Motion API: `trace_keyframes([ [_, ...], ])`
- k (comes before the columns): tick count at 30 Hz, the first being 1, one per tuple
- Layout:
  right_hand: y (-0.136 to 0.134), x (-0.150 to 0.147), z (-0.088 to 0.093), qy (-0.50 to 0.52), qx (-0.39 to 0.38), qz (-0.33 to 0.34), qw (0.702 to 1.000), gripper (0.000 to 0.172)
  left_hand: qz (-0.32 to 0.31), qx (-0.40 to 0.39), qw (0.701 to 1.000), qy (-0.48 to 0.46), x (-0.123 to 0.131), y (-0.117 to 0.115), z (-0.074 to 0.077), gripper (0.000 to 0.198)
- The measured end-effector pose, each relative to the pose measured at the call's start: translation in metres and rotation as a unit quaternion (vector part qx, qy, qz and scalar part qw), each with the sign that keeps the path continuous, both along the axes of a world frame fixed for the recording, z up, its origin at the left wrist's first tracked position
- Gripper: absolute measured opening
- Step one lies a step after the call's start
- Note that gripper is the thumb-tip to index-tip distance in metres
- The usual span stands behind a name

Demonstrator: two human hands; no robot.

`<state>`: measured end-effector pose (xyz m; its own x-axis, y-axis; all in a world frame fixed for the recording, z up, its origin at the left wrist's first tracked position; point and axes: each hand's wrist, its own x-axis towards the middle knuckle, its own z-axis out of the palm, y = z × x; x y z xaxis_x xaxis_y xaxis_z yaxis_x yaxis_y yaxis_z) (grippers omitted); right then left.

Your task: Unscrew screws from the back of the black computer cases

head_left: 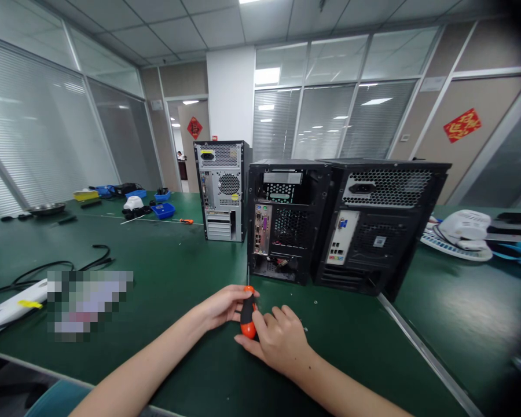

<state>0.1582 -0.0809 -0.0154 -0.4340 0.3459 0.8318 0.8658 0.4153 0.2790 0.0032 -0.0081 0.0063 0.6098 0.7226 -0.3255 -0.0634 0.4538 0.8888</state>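
An orange and black screwdriver (247,315) stands upright on the green table (165,272), its thin shaft rising toward the middle black computer case (289,220). My right hand (278,341) wraps round the lower part of its handle. My left hand (223,307) pinches the top of the handle with its fingertips. Both hands are just in front of that case, whose rear ports face me.
A second black case (382,223) stands to the right and a silver-backed case (221,188) further back left. A white power strip (13,304) and black cables (61,266) lie at left. Blue bins and tools sit at the far left; a white fan (464,231) lies at right.
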Motion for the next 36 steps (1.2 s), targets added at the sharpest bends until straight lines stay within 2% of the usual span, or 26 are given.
trace_keyframes([
  [7,0.001,0.001,0.006,0.006,-0.007,-0.002,1.000,0.054,0.017,0.003,1.000,-0.010,0.000,0.000,0.000,0.037],
  [13,-0.003,-0.001,0.007,-0.026,0.006,0.024,0.999,0.035,0.018,0.000,1.000,0.000,0.001,-0.002,0.005,0.037],
  [21,-0.006,-0.002,0.006,-0.100,0.000,0.035,0.994,0.036,0.042,-0.004,0.999,0.010,0.002,-0.003,0.005,0.033],
  [26,-0.007,-0.001,0.008,-0.147,0.003,0.044,0.988,0.033,0.036,-0.005,0.999,0.004,0.003,-0.004,0.006,0.033],
  [36,-0.008,-0.001,0.010,-0.168,0.013,0.051,0.984,0.032,0.049,0.001,0.999,0.014,0.005,-0.003,0.004,0.042],
])
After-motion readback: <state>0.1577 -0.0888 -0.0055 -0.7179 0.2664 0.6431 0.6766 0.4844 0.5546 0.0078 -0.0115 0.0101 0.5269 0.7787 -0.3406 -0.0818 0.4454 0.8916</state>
